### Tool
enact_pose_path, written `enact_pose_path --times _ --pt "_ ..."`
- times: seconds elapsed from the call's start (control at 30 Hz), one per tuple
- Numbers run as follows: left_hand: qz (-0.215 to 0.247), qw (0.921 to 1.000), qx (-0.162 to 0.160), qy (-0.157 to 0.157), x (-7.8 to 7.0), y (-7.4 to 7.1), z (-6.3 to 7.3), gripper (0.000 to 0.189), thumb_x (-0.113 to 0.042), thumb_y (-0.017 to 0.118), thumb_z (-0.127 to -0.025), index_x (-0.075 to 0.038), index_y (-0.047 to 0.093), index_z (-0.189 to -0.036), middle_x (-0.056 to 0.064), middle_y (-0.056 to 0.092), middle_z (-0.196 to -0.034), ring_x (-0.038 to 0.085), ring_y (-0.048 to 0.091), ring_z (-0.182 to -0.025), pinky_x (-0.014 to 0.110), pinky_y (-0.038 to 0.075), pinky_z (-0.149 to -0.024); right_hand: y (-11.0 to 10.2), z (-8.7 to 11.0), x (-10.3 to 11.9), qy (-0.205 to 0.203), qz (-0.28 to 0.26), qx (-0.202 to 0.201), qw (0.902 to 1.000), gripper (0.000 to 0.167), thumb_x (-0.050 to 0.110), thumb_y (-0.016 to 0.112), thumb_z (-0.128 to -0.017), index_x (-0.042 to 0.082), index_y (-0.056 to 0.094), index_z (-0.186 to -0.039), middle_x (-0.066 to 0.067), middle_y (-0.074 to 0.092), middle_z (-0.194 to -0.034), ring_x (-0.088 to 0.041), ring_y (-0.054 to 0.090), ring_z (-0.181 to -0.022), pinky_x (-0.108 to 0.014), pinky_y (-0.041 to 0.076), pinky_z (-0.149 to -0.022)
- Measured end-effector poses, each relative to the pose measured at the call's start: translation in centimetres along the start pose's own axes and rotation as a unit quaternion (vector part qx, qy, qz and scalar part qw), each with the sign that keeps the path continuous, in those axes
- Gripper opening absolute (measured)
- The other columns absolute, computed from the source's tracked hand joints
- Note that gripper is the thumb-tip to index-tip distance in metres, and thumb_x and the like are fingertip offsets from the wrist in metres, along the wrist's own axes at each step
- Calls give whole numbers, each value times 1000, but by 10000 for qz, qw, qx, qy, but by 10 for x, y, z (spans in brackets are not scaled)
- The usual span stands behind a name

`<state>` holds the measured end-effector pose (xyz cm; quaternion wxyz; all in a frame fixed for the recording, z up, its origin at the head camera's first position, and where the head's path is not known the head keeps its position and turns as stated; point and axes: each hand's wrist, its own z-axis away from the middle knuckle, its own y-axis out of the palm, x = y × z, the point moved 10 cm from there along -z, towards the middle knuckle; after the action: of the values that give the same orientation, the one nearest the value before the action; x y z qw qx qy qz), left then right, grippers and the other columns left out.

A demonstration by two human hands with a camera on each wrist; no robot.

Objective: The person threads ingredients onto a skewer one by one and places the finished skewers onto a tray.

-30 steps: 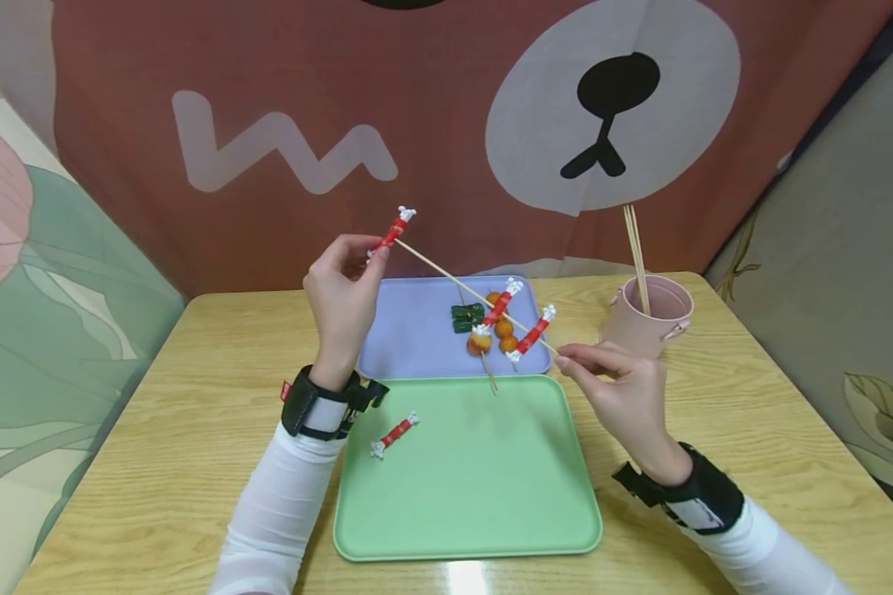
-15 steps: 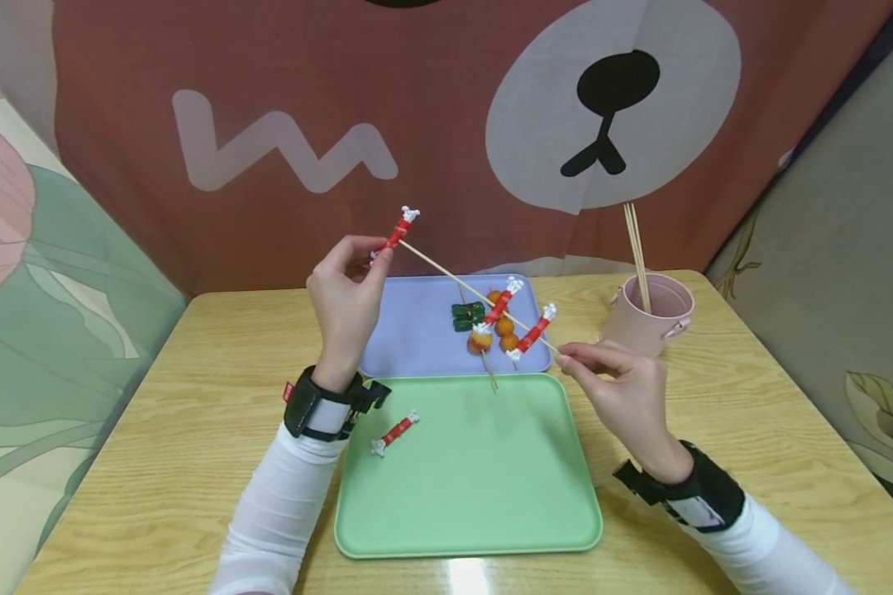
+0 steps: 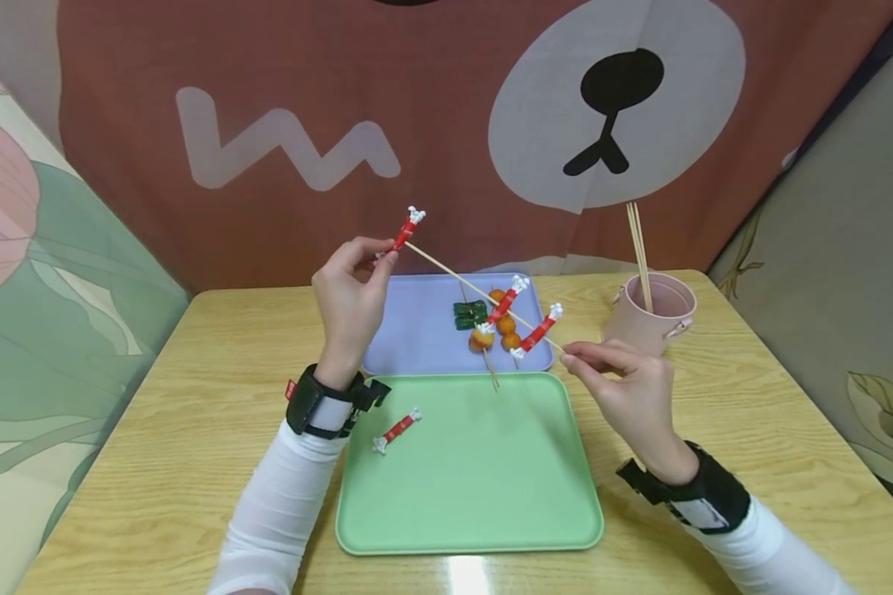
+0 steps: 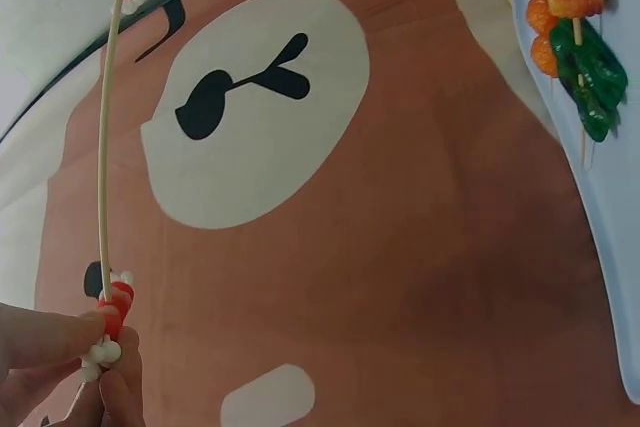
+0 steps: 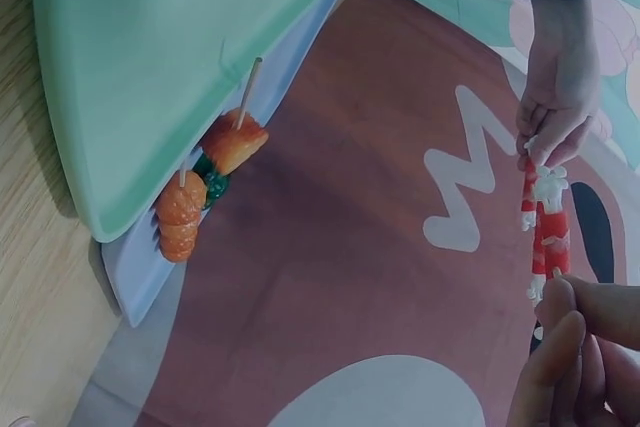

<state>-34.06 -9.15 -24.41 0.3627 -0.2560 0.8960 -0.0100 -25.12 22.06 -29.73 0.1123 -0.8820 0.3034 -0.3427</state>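
Observation:
My left hand (image 3: 351, 289) pinches a red piece with white frilled ends (image 3: 407, 229) between thumb and fingers. The piece sits crosswise at the far end of a thin wooden skewer (image 3: 446, 269). Two similar red pieces, a middle one (image 3: 501, 307) and a right one (image 3: 537, 334), are threaded further along it. My right hand (image 3: 632, 392) pinches the skewer's other end. In the left wrist view the skewer (image 4: 104, 147) runs up from the left fingertips. Whether its tip has entered the held piece is hard to tell. Another red piece (image 3: 398, 429) lies on the green tray (image 3: 476, 471).
Behind the green tray is a blue-purple tray (image 3: 409, 330) bearing skewers with orange balls (image 3: 505, 325), dark green pieces (image 3: 470, 315) and an orange-brown piece (image 3: 481, 340). A pink bucket (image 3: 643, 326) with wooden sticks (image 3: 639, 256) stands at right. A bear-patterned cloth (image 3: 305, 223) hangs behind.
Both hands, with the skewer between them, have shifted very slightly to the right. Their grips look the same, and the loose piece on the green tray stays put.

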Motion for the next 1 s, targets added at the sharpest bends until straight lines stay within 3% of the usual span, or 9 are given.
enact_pose_path --times 0.13,0.57,0.73,1.0 --pt "-16 10000 73 -63 2 4 2 14 -13 71 -85 -1 72 -93 9 72 -91 17 62 -72 30 54 -67 -1 0 1 -2 23 0 10000 13 -1 81 -69 2 76 -81 -7 70 -69 12 56 -65 -5 44 -58" --pt "172 9982 515 -263 11 10 0 13 -12 72 -84 -2 72 -92 8 73 -92 15 64 -73 22 53 -68 -7 -1 8 -188 84 -45 9998 15 -4 80 -69 0 76 -83 -8 69 -69 3 49 -60 -11 33 -49" --pt "513 9959 612 -420 13 13 1 13 -12 72 -83 -2 72 -90 8 72 -91 15 63 -73 22 52 -68 -9 -2 9 -327 -85 -216 9992 19 -8 80 -66 1 77 -83 -8 69 -69 4 52 -61 -11 34 -50" --pt "884 9901 1066 -205 -4 42 16 9 -8 73 -82 -2 73 -89 10 72 -88 18 62 -73 24 49 -68 3 2 2 -84 -51 103 9999 16 -3 81 -69 1 76 -83 -7 71 -71 8 57 -66 -10 39 -53"
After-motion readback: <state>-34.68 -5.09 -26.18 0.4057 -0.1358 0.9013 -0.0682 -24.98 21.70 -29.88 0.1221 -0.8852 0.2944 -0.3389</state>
